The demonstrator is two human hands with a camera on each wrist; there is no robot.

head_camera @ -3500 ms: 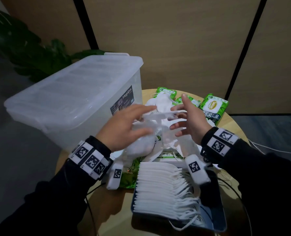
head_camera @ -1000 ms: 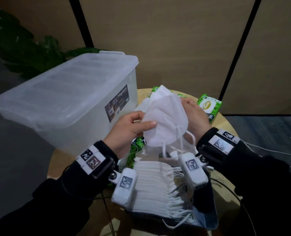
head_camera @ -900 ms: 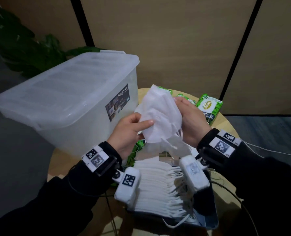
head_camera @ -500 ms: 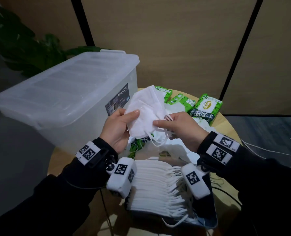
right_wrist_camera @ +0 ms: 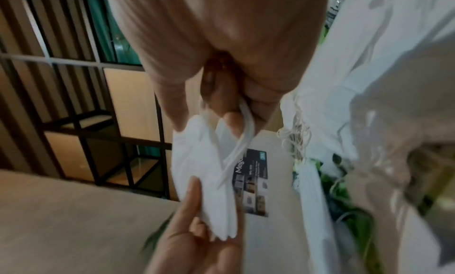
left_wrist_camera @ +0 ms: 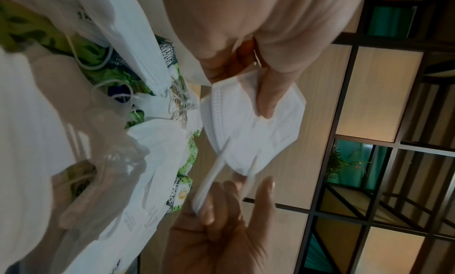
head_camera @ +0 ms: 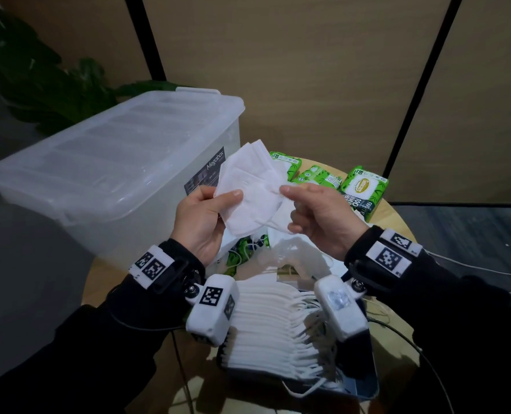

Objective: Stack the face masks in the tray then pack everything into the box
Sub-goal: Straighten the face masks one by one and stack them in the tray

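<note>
Folded face mask (head_camera: 249, 192) held in air above tray (head_camera: 364, 392). Left hand (head_camera: 202, 222) pinches one edge; right hand (head_camera: 320, 219) pinches the opposite edge by the ear loops. Judged light, limp, easily creased: grip flat edges, not loops.

dark blue rectangular tray (head_camera: 364, 392): floor mostly hidden under row of white folded face masks (head_camera: 266, 327) | green wipe packets (head_camera: 363, 186) behind tray: partly covered by hands and held mask | right wrist view: motion-blurred | clear lidded plastic box (head_camera: 114, 174): contents unreadable
</note>
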